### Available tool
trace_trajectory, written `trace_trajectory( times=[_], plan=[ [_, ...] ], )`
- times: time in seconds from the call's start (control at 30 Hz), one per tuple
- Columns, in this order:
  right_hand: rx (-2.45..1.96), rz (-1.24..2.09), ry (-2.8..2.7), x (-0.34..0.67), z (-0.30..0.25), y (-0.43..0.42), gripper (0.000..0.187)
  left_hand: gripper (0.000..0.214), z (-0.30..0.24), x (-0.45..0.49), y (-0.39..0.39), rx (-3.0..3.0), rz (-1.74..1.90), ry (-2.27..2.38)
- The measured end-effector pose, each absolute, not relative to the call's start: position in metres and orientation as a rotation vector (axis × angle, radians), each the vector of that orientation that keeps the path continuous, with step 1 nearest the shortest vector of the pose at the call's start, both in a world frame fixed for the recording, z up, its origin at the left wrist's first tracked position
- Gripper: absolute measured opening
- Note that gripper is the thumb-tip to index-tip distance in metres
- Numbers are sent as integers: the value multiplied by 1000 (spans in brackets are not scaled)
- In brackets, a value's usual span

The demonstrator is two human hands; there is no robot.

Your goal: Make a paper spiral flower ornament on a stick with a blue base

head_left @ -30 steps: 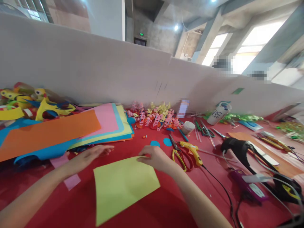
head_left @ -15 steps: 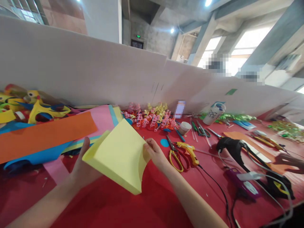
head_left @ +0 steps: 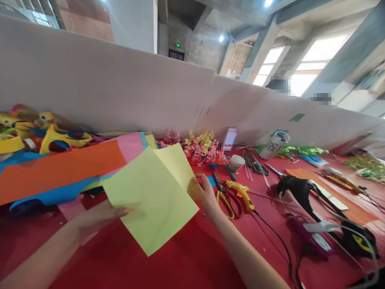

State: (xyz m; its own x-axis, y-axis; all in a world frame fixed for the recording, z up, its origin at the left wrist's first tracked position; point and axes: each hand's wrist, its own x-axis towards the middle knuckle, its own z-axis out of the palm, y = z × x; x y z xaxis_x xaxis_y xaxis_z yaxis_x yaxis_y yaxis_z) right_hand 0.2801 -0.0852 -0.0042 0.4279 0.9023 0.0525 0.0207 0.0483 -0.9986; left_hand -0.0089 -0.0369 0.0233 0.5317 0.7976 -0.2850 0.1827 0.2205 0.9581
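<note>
A sheet of pale yellow paper (head_left: 153, 200) is folded over in the air above the red table, with a second panel of it showing behind on the right. My left hand (head_left: 110, 214) grips its lower left side, blurred a little, the thumb on the front and the other fingers hidden behind. My right hand (head_left: 204, 192) pinches the right edge of the rear panel between thumb and fingers. To the right of that hand lie scissors with yellow and red handles (head_left: 225, 200) and a yellow glue gun (head_left: 242, 194).
Stacked coloured sheets, an orange one (head_left: 66, 168) on top, lie left. Curled pink and yellow paper pieces (head_left: 201, 148) stand at the back beside a white cup (head_left: 236, 163). A black strap (head_left: 296, 190) and purple power block (head_left: 313, 237) lie right. A white partition (head_left: 120, 88) rises behind.
The yellow paper has turned and flattened, its front face now tilted and its rear panel showing. My left thumb has come onto the front. The other person's hand at right has left the view.
</note>
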Motion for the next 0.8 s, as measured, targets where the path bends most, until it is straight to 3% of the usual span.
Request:
trace_trajectory(
  times=[0.1,0.4,0.5,0.57,0.8],
  plan=[
    [-1376,747,-933,286,-1,-85,31,43,32,-5,-30,1208,553,1039],
    [-1556,623,-1224,322,12,-86,35,40,30,-18,-9,1072,709,1172],
    [-1844,521,-1363,356,25,-98,25,44,30,-21,-7,1041,758,1228],
    [-2380,392,-1499,379,30,-109,23,49,31,-23,-6,1023,785,1233],
    [-2645,626,-1615,399,20,-123,13,57,26,-31,1,903,880,1218]
  ],
)
